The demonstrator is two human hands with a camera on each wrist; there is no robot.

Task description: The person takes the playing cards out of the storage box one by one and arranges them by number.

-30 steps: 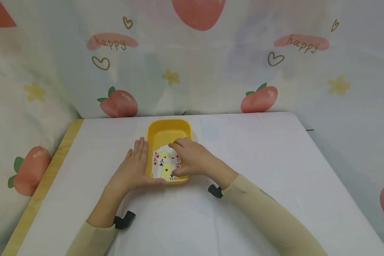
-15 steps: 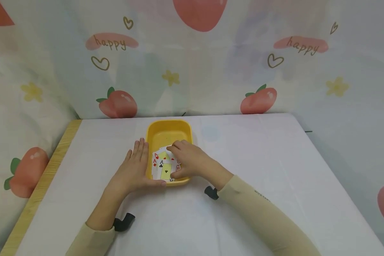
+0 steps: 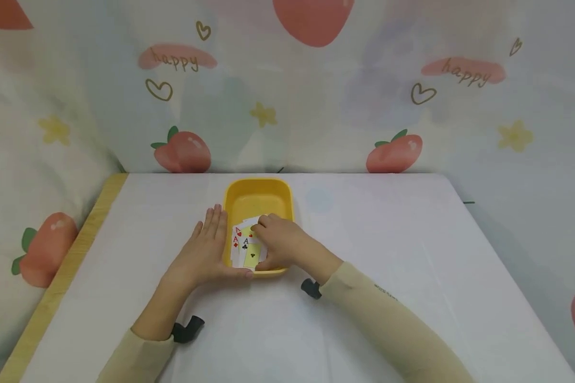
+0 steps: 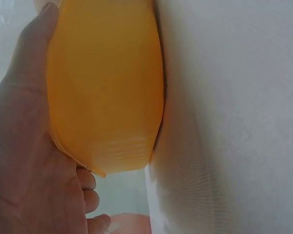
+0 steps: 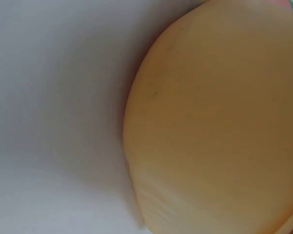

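Several playing cards [image 3: 252, 256], face up with aces on view, lie overlapping in the near half of a yellow plastic tray [image 3: 259, 183]. My left hand [image 3: 202, 251] lies along the tray's left side, fingers straight, its thumb on the near rim. In the left wrist view this hand [image 4: 31, 131] rests along the rim of the tray [image 4: 107, 87]. My right hand [image 3: 285, 242] reaches over the tray's right rim, fingers bent over the cards, thumb near their lower edge. I cannot tell whether it pinches any. The tray wall [image 5: 215, 117] fills most of the right wrist view.
The tray stands on a table with a white cloth [image 3: 388, 239]; bare wood [image 3: 62, 266] shows along its left edge. A printed curtain [image 3: 316, 106] hangs behind and at the sides. Black wrist devices [image 3: 188, 329] show at both cuffs.
My right hand has slid left over the cards, covering more of their right side. The left hand and the tray keep their places relative to each other; the head view has shifted slightly.
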